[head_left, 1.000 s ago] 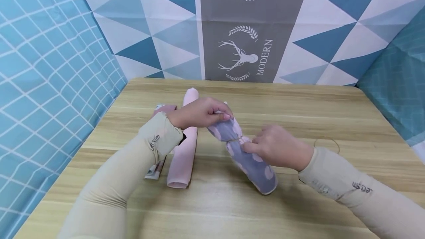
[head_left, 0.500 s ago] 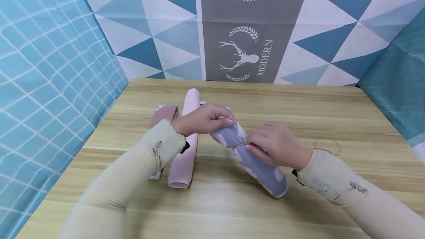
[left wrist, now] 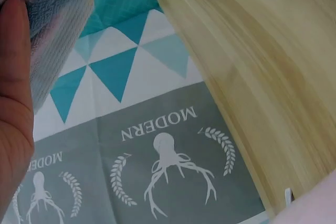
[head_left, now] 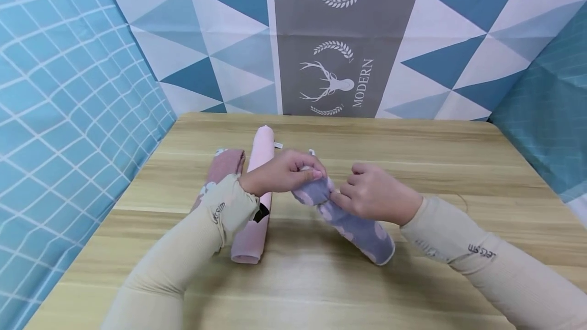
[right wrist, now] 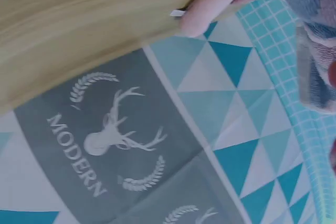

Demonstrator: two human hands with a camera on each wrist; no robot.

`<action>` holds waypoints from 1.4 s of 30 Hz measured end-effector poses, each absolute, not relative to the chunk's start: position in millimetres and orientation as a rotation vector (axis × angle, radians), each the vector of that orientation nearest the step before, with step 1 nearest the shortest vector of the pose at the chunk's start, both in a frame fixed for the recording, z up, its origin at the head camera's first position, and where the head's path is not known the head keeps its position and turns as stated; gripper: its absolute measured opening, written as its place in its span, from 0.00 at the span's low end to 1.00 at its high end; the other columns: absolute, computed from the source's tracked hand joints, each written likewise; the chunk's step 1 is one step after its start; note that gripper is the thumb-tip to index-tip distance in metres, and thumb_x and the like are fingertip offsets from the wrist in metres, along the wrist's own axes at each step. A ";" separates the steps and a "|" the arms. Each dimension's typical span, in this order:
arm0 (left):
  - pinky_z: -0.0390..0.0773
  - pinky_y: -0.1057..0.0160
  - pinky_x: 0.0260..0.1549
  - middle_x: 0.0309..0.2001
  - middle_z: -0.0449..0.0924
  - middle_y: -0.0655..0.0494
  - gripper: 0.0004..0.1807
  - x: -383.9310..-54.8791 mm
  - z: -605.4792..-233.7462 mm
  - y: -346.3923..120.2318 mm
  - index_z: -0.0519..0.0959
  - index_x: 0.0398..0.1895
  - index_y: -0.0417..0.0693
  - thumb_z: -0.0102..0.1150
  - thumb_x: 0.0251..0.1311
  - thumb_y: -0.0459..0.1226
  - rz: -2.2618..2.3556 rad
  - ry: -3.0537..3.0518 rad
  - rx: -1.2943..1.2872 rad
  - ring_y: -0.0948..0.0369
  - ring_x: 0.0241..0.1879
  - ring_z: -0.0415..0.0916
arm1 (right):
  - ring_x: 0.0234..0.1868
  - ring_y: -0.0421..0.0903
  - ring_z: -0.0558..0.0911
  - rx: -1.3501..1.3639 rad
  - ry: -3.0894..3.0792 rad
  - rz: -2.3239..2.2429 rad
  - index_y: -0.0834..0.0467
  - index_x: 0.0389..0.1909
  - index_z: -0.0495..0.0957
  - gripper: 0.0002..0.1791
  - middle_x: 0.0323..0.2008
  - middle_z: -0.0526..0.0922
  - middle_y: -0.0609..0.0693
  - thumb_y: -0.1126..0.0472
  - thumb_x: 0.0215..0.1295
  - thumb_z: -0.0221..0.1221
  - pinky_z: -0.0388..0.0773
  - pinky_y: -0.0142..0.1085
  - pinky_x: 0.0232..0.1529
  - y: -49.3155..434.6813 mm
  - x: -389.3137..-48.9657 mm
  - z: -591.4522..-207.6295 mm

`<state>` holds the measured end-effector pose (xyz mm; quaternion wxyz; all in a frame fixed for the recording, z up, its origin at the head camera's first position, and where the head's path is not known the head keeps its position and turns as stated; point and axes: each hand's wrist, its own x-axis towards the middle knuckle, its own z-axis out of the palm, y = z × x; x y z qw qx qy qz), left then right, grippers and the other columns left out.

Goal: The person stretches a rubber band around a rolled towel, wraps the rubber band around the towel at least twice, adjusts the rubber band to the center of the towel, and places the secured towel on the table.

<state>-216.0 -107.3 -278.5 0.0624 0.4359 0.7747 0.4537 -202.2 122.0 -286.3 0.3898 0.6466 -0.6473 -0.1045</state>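
Two hands: left hand [head_left: 289, 169] and right hand [head_left: 378, 192], both at the purple roll [head_left: 359, 236].
Left grip: clamped on the roll's far end, thumb against fingers.
Right grip: fingers curled, tips pinching at the narrow waist; whether they have cloth or a thin tie between them is too small to tell.
Purple roll: slanting from the left grip, under the right grip's fingertips, to a free end below the right hand, nearer the person. Whether that end touches the desk [head_left: 298, 294] I cannot tell.
Pink roll [head_left: 261, 152]: lying just left of the left grip, partly behind that wrist.
Folded cloth [head_left: 224, 167]: farther left of the left grip, beyond the pink roll, partly covered by the sleeve.
Cord [head_left: 465, 202]: a faint thin curve on the desk, right of the right grip.
Step at the waist: probably binding the roll, or working at its tie.
Next move: likely calls for the left grip to steady the far end while the right draws the waist snug, without twisting the layers loose.
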 end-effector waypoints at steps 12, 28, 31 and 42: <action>0.73 0.64 0.31 0.32 0.75 0.43 0.04 -220.1 -272.9 -114.4 0.76 0.32 0.29 0.52 0.57 0.19 1.548 2.191 1.476 0.61 0.34 0.70 | 0.21 0.40 0.76 1.598 -1.867 0.238 0.61 0.34 0.75 0.15 0.26 0.81 0.49 0.51 0.64 0.59 0.75 0.31 0.20 124.7 -213.4 -306.9; 0.71 0.45 0.57 0.48 0.78 0.48 0.24 -217.2 -252.5 -109.5 0.82 0.46 0.59 0.77 0.41 0.43 -0.149 3.000 2.201 0.47 0.51 0.75 | 0.27 0.45 0.82 1.372 -2.282 0.549 0.62 0.39 0.73 0.22 0.32 0.83 0.53 0.68 0.44 0.73 0.80 0.39 0.27 129.5 -209.5 -312.8; 0.76 0.52 0.49 0.43 0.79 0.48 0.20 -221.9 -258.5 -112.4 0.83 0.43 0.55 0.75 0.44 0.40 0.018 2.896 2.307 0.49 0.44 0.76 | 0.28 0.42 0.80 1.405 -2.297 0.629 0.62 0.40 0.75 0.21 0.34 0.83 0.52 0.70 0.45 0.73 0.80 0.37 0.29 131.8 -209.0 -314.3; 0.79 0.68 0.35 0.32 0.78 0.53 0.13 -227.4 -269.0 -119.6 0.84 0.36 0.44 0.72 0.46 0.26 0.775 2.598 2.050 0.61 0.31 0.78 | 0.31 0.37 0.80 1.669 -2.151 1.093 0.65 0.41 0.81 0.11 0.34 0.85 0.53 0.61 0.71 0.55 0.78 0.29 0.29 133.5 -214.8 -308.9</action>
